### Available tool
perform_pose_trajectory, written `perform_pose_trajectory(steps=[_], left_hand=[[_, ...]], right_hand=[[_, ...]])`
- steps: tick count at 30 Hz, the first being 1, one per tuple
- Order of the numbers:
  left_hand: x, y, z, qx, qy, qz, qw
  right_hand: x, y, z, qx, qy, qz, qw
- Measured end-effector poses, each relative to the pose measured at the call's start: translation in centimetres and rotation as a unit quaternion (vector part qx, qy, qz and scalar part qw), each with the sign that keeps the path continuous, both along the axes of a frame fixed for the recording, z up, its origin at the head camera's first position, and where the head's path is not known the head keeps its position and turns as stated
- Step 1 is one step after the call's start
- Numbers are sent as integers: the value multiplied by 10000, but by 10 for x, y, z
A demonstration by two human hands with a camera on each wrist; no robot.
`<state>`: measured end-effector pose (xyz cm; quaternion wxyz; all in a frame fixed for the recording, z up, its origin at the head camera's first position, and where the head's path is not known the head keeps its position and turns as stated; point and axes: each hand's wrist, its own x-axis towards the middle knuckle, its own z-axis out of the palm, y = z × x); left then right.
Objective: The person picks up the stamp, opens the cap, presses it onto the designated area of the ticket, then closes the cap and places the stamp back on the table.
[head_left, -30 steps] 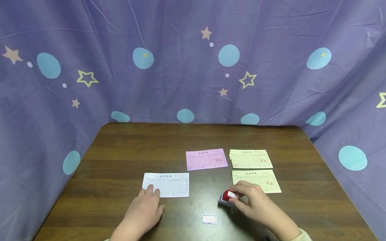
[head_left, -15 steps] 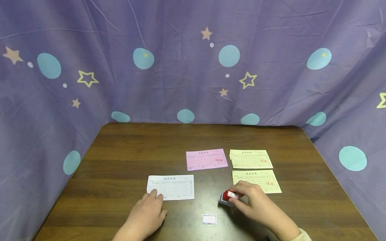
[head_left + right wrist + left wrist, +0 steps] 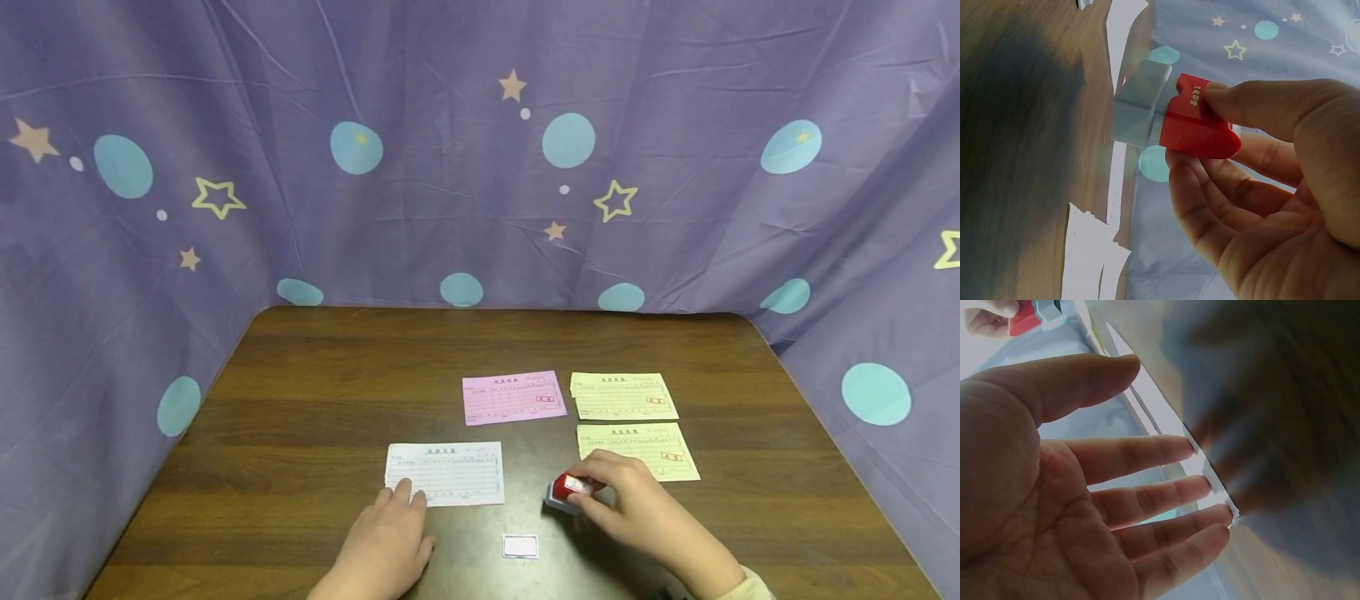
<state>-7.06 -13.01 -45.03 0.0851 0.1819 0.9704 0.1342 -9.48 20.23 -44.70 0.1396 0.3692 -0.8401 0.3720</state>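
A red stamp [image 3: 572, 487] with a grey lower part is pinched between the thumb and fingers of my right hand [image 3: 637, 508]. The right wrist view shows the stamp [image 3: 1194, 119] tilted, gold lettering on its red side. My left hand [image 3: 386, 537] rests its fingertips on the lower left of a white printed form [image 3: 450, 475]. Seen from the left wrist, the fingers [image 3: 1147, 500] are nearly straight and touch the paper's edge. A small white rectangular piece with a dark border [image 3: 521, 546] lies on the table between the hands.
Behind the white form lies a pink form [image 3: 513, 398] with a red stamp mark. Two yellow forms, the rear one [image 3: 624, 396] and the front one [image 3: 630, 437], also bear red marks; my right hand partly covers the front one. A patterned curtain [image 3: 465, 150] hangs behind the table.
My left hand has slid the white form to the right and slightly nearer. The right hand and the stamp have stayed in place.
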Motion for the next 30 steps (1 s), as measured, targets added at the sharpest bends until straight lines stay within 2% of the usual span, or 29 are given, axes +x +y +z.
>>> perform_pose_trajectory(steps=[7,15,23,30], left_hand=[[3,8,-3,-55,252,-141,9996],[4,8,-2,189,325,-302,9988],[3,10,-2,116,102,-367,9992],[5,18,-5,24,214,-506,9985]], right_hand=[[0,0,1,70,-12,-53,10000],[0,0,1,105,-90,-89,9999],[0,0,0,73,-46,-56,9999],[-1,-2,-3,75,-45,35,10000]])
